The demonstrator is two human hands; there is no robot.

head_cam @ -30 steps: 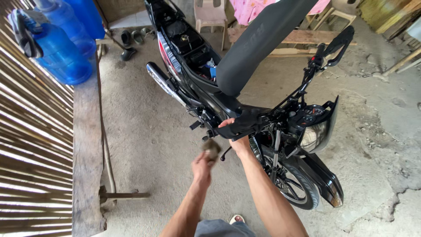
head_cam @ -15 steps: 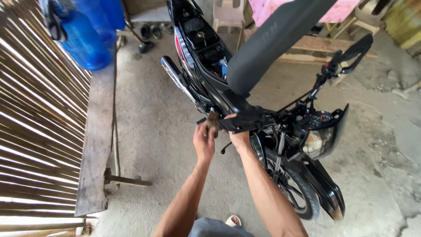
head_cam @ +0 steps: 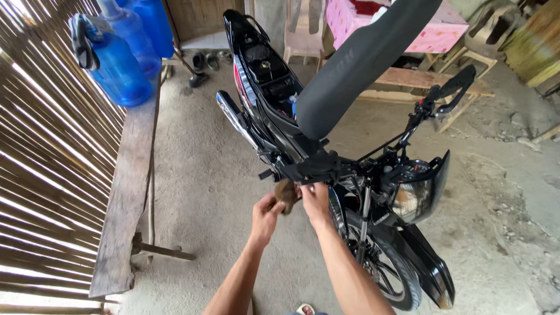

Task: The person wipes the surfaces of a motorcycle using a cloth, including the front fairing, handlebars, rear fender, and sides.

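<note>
Both hands meet just under the black rubber handlebar grip of the black motorcycle. The left hand is pinched around a small brown wad of rag; the right hand curls loosely beside it, fingers touching it. Held this lightly between 2 hands, the wad could drop onto the gritty concrete floor.

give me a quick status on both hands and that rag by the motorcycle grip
Left hand and right hand both on brown rag, just below near handlebar grip. Motorcycle seat raised. Nothing blocking.
</note>
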